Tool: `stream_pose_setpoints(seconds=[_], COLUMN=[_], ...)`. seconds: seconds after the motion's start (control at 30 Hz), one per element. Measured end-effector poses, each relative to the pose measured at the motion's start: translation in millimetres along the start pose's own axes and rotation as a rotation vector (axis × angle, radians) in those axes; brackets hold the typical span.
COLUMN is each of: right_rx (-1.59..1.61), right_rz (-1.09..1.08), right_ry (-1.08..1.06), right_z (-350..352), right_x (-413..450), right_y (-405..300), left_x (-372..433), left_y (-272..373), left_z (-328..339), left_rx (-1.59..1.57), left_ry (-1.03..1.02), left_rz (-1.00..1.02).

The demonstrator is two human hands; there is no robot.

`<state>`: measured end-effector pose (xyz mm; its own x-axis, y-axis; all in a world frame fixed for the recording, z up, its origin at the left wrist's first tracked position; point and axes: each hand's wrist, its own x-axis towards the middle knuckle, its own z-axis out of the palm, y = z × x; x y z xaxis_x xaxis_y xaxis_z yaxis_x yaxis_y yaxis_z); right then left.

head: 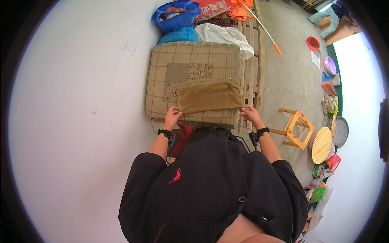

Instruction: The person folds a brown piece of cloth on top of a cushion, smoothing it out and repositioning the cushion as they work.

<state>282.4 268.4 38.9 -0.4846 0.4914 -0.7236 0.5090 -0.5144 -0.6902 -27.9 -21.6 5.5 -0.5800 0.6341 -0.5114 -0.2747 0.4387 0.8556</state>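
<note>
A folded olive-brown cloth [209,96] lies spread across the near right part of a checked, patterned cushion [173,57]. My left hand [173,114] pinches the cloth's near left corner between thumb and fingers. At the near right corner, my right hand [249,113] grips the edge with its fingertips. The cloth's near edge runs fairly straight between the two hands, close to the cushion's front. Both wrists wear black straps with small devices attached.
Beneath the cushion, a slatted wooden frame [259,66] extends to the right. Bags, including a blue one [176,18], sit behind it, and a white wall [76,91] borders the left. A wooden stool frame [299,129] stands on the floor at right. Another person [329,19] is at far right.
</note>
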Motion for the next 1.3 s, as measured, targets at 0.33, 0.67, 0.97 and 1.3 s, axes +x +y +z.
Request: stream_pose_setpoints(seconds=[0.33, 0.67, 0.97, 1.3], right_rx=[0.234, 0.034, 0.007, -0.116], right_rz=[-0.110, -0.141, -0.246, -0.948], right_ry=[-0.026, -0.076, -0.062, 0.055], right_z=[1, -4, 1, -9], right_x=[-2, -5, -26, -57], right_y=[-1, 42, -21, -172], left_x=[-3, -20, -35, -15], left_y=[14, -23, 56, 199], left_z=[17, 13, 10, -30], left_rx=[-0.042, 0.071, -0.244, 0.026], left_ry=[0.120, 0.116, 0.072, 0.029], left_rz=[0.022, -0.077, -0.011, 0.548])
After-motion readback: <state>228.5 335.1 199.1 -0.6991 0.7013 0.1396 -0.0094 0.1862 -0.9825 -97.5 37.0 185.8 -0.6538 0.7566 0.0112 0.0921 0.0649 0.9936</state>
